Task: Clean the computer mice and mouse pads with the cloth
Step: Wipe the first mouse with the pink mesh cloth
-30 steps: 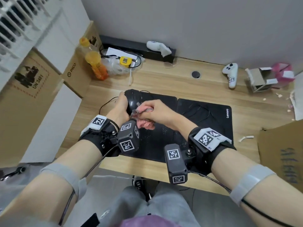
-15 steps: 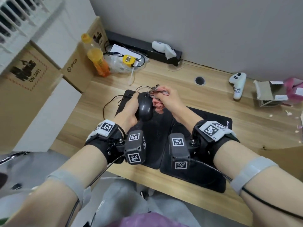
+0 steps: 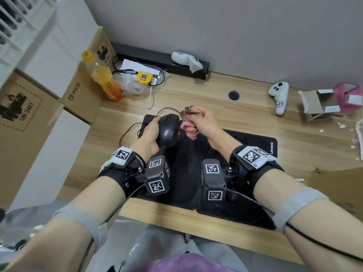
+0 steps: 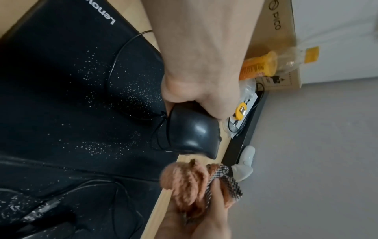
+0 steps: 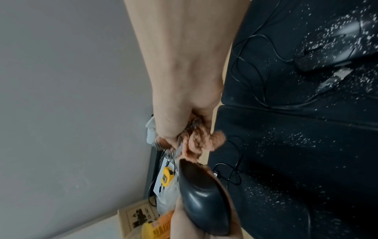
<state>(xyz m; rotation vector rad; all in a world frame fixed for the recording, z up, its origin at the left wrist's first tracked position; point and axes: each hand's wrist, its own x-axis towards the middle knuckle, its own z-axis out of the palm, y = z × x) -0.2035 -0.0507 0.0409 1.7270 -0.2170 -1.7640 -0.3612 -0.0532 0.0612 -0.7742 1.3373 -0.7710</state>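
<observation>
A: What's changed?
B: The left hand (image 3: 150, 134) has lifted the mouse (image 3: 168, 132) further off the pads (image 4: 61, 97); the right hand (image 3: 204, 124), bunching the cloth (image 3: 189, 122), moved to its front.
A: Meaning?
B: Probably the front's turn; the pads remain speckled.

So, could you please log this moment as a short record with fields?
left hand: grips black mouse, lifted off the pads
right hand: holds pink cloth bunched beside the mouse
mouse pads: two, black, flecked with white specks
second mouse: lies on a pad, speckled
desk: wooden
</observation>
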